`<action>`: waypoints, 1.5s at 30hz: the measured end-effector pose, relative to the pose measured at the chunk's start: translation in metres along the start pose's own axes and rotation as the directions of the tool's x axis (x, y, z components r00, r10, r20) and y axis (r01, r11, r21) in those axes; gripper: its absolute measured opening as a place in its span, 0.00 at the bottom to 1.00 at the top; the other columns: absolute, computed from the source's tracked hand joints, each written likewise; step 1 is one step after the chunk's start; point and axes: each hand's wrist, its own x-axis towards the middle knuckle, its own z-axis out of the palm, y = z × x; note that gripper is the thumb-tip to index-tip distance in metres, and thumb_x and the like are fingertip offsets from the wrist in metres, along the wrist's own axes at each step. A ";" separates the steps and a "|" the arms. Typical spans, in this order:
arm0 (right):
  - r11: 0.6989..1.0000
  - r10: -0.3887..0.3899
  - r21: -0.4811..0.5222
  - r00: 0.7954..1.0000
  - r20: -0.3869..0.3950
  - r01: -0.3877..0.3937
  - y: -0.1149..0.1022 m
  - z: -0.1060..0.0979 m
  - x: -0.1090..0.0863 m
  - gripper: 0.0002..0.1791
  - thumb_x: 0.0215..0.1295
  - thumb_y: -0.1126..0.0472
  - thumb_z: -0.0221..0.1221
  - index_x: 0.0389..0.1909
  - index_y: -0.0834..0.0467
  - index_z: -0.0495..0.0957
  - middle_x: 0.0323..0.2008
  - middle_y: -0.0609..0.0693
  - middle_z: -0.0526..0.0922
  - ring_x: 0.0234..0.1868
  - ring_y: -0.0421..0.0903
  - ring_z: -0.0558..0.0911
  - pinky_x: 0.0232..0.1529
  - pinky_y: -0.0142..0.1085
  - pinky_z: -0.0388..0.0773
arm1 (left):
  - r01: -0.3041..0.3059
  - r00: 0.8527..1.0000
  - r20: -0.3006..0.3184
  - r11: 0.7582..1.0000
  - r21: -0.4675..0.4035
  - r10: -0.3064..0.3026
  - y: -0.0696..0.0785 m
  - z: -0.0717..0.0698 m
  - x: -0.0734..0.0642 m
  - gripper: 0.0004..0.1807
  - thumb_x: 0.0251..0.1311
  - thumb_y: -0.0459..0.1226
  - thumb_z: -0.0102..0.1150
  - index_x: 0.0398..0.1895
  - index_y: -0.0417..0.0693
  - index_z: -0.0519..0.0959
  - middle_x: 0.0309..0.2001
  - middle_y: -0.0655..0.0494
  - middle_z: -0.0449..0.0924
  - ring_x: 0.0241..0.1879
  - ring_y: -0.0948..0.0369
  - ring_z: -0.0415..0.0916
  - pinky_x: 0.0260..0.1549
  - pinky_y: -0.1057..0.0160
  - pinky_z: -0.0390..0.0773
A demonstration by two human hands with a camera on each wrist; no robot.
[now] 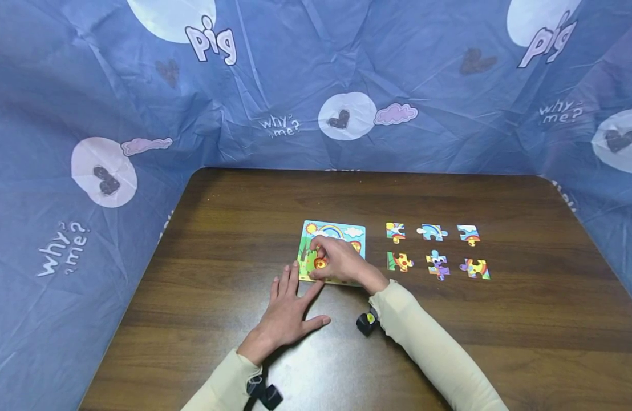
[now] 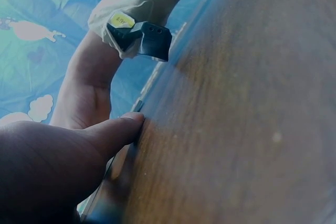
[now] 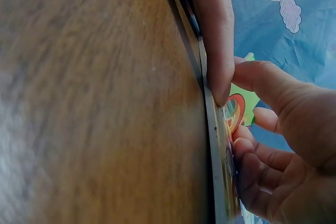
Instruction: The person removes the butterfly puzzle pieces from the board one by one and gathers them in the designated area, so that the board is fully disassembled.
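My right hand [image 1: 343,260] pinches a green puzzle piece with a red-and-yellow round shape [image 3: 248,106] between thumb and fingers, tilted up over the picture puzzle board [image 1: 353,233]. The board shows a sun, a rainbow and clouds; its middle is partly covered by this hand. My left hand [image 1: 289,317] lies palm down on the table with fingers spread, fingertips at the board's lower left edge. In the right wrist view, a left-hand finger [image 3: 214,40] presses at the board's edge. The left wrist view shows my left thumb [image 2: 113,135] at the tabletop.
Right of the board, several loose puzzle pieces lie in two rows, among them a rainbow piece [image 1: 433,232] and a purple piece [image 1: 438,265]. They rest on the brown wooden table [image 1: 234,228]. A blue printed cloth [image 1: 275,68] hangs behind it.
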 end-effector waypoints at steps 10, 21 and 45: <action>0.996 -0.040 0.084 0.999 -0.017 0.041 0.004 -0.003 -0.004 0.26 0.50 0.56 0.76 0.48 0.54 0.76 0.36 0.49 0.84 0.32 0.40 0.77 0.36 0.31 0.73 | 0.003 1.000 0.004 1.000 -0.010 -0.003 0.001 0.000 0.000 0.42 0.63 0.64 0.55 0.78 0.65 0.59 0.80 0.30 0.36 0.80 0.34 0.35 0.74 0.31 0.45; 0.982 0.011 0.187 1.000 0.012 -0.013 0.006 -0.006 -0.004 0.26 0.51 0.59 0.75 0.49 0.56 0.76 0.37 0.52 0.84 0.29 0.35 0.77 0.34 0.26 0.73 | -0.001 1.000 0.001 1.000 -0.014 0.001 0.001 0.000 0.001 0.42 0.63 0.64 0.55 0.78 0.65 0.59 0.80 0.29 0.36 0.80 0.34 0.35 0.74 0.31 0.44; 0.997 -0.050 -0.054 0.999 0.006 0.050 0.002 -0.002 -0.005 0.26 0.53 0.51 0.74 0.48 0.53 0.72 0.35 0.47 0.80 0.35 0.41 0.76 0.36 0.35 0.71 | 0.003 1.000 0.007 0.999 0.032 -0.003 0.002 0.000 0.000 0.41 0.63 0.65 0.54 0.76 0.63 0.62 0.80 0.30 0.37 0.79 0.33 0.37 0.74 0.31 0.46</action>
